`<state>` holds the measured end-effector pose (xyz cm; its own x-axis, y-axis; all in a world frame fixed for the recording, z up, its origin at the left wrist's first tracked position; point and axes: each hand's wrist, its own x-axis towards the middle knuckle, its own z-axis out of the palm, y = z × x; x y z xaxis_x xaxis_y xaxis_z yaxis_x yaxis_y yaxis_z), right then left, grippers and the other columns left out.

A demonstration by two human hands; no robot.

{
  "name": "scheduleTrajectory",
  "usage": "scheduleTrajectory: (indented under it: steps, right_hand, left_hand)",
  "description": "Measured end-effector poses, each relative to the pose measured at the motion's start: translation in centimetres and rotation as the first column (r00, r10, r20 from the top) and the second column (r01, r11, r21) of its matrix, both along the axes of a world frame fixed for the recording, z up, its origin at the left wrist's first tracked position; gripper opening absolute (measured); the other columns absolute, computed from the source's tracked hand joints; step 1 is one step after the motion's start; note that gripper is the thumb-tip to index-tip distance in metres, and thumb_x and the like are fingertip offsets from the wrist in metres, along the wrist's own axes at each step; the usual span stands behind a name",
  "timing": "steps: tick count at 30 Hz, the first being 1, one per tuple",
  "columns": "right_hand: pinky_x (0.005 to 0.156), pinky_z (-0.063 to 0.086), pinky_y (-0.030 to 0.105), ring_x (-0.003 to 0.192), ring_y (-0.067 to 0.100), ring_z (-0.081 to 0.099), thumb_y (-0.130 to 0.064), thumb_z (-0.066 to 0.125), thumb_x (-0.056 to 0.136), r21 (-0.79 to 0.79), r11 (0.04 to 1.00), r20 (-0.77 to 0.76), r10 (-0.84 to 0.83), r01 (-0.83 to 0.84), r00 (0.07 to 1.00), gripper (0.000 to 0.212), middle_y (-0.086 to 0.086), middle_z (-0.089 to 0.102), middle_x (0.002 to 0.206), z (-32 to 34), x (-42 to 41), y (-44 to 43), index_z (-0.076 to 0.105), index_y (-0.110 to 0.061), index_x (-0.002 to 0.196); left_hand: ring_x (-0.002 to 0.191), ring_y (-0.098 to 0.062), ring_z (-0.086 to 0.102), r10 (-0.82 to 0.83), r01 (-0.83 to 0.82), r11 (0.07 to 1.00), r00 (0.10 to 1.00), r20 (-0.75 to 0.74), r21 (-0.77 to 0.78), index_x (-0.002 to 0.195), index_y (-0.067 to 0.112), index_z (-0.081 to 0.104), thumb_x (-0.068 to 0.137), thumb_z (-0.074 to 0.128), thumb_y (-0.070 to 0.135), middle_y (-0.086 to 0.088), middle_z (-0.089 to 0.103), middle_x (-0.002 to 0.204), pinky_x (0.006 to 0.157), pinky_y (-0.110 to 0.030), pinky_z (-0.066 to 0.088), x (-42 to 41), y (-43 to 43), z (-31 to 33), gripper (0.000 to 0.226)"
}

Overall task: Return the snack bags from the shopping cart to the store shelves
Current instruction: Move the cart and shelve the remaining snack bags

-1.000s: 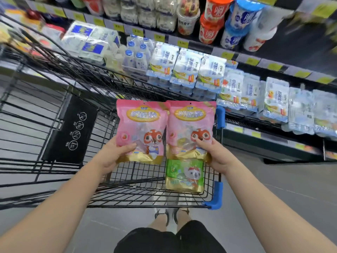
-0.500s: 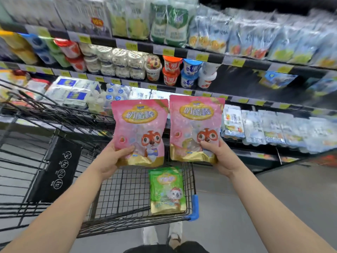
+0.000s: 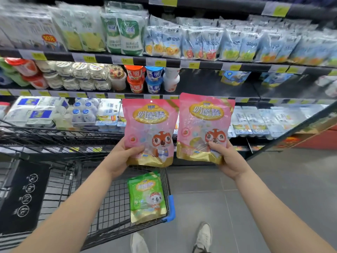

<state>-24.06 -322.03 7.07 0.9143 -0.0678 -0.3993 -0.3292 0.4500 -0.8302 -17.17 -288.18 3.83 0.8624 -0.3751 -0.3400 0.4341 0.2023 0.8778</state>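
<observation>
Gripping left pink bag in left hand, right pink bag in right hand, tops toward upper-frame shelves.

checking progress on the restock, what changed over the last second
The left hand and right hand raised the left pink bag and right pink bag from just above the cart up toward the shelves. Both grips are unchanged, and the green bag still lies in the cart's corner.

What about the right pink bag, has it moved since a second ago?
Yes. The right hand has lifted the right pink bag upward, clear of the green bag it overlapped in the shopping cart.
</observation>
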Motion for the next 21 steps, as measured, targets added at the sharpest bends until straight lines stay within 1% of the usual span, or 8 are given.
scheduleTrajectory:
  steps: [3, 6, 8, 10, 12, 14, 17, 21]
  right_hand:
    - [0.097, 0.057, 0.044, 0.118, 0.035, 0.067, -0.008, 0.069, 0.084, -0.001, 1.000, 0.007, 0.005, -0.005, 1.000, 0.047, 0.017, 0.067, 0.131, 0.4, -0.2, -3.1, 0.062, -0.013, 0.131]
    - [0.095, 0.058, 0.043, 0.117, 0.034, 0.068, -0.010, 0.069, 0.083, -0.008, 1.000, 0.014, 0.000, 0.000, 1.000, 0.048, 0.016, 0.068, 0.131, 0.8, -0.5, -7.3, 0.061, -0.014, 0.130]
    - [0.094, 0.059, 0.042, 0.117, 0.034, 0.067, -0.010, 0.069, 0.084, -0.012, 1.000, 0.019, -0.003, 0.003, 1.000, 0.050, 0.015, 0.069, 0.130, 1.1, -0.9, -10.5, 0.060, -0.014, 0.133]
    - [0.089, 0.061, 0.039, 0.114, 0.031, 0.069, -0.010, 0.068, 0.084, -0.006, 1.000, 0.027, -0.012, 0.012, 1.000, 0.051, 0.014, 0.070, 0.127, 1.4, -1.1, -13.7, 0.059, -0.013, 0.134]
    - [0.084, 0.062, 0.036, 0.111, 0.029, 0.071, -0.010, 0.067, 0.083, 0.002, 1.000, 0.030, -0.018, 0.018, 0.999, 0.052, 0.013, 0.071, 0.124, 1.5, -1.3, -16.6, 0.059, -0.011, 0.135]
    - [0.086, 0.061, 0.037, 0.113, 0.030, 0.070, -0.010, 0.067, 0.084, 0.011, 1.000, 0.030, -0.018, 0.018, 0.999, 0.050, 0.013, 0.071, 0.125, 1.5, -1.3, -19.1, 0.060, -0.012, 0.133]
    - [0.092, 0.060, 0.039, 0.117, 0.032, 0.068, -0.011, 0.068, 0.085, -0.001, 1.000, 0.023, 0.021, -0.021, 1.000, 0.048, 0.016, 0.069, 0.128, 1.4, -1.0, -21.7, 0.060, -0.011, 0.132]
    - [0.091, 0.060, 0.038, 0.118, 0.032, 0.068, -0.011, 0.067, 0.088, 0.009, 0.999, 0.021, 0.031, -0.031, 0.999, 0.049, 0.015, 0.070, 0.128, 1.4, 0.0, -23.6, 0.058, -0.010, 0.136]
  left_hand:
    - [0.096, -0.024, 0.070, -0.005, 0.005, 1.000, 1.000, 0.008, 0.003, 0.132, 0.012, 0.056, 0.060, 0.093, 0.032, -0.017, 0.068, 0.123, 0.070, -0.031, 0.060, 0.0, -3.2, 1.1, 0.083]
    - [0.094, -0.021, 0.071, 0.036, -0.037, 0.999, 0.999, -0.019, -0.012, 0.129, 0.014, 0.060, 0.081, 0.074, 0.015, -0.014, 0.069, 0.122, 0.072, -0.032, 0.061, 0.1, -7.5, 1.7, 0.050]
    - [0.094, -0.021, 0.071, 0.057, -0.057, 0.998, 0.998, -0.039, -0.022, 0.125, 0.017, 0.063, 0.083, 0.067, 0.012, -0.013, 0.070, 0.121, 0.074, -0.033, 0.061, 0.0, -10.8, 2.0, 0.042]
    - [0.101, -0.025, 0.069, 0.055, -0.056, 0.998, 0.998, -0.042, -0.024, 0.126, 0.019, 0.063, 0.084, 0.067, 0.014, -0.013, 0.069, 0.123, 0.080, -0.037, 0.059, -0.1, -14.0, 2.0, 0.043]
    - [0.101, -0.023, 0.070, 0.058, -0.059, 0.998, 0.998, -0.040, -0.027, 0.127, 0.019, 0.063, 0.083, 0.067, 0.014, -0.010, 0.070, 0.122, 0.081, -0.036, 0.060, -0.3, -17.2, 2.1, 0.044]
    - [0.096, -0.021, 0.071, 0.065, -0.066, 0.998, 0.997, -0.042, -0.023, 0.128, 0.017, 0.061, 0.083, 0.066, 0.014, -0.010, 0.071, 0.119, 0.078, -0.034, 0.061, -0.4, -19.9, 2.1, 0.046]
    - [0.096, -0.023, 0.070, 0.060, -0.060, 0.998, 0.997, -0.040, -0.006, 0.131, 0.016, 0.060, 0.083, 0.067, 0.013, -0.011, 0.070, 0.120, 0.080, -0.037, 0.060, -0.5, -22.7, 2.1, 0.048]
    - [0.093, -0.022, 0.072, 0.065, -0.066, 0.998, 0.996, -0.061, -0.003, 0.127, 0.018, 0.061, 0.083, 0.066, 0.012, -0.010, 0.071, 0.116, 0.077, -0.035, 0.062, 0.3, -24.4, 2.4, 0.045]
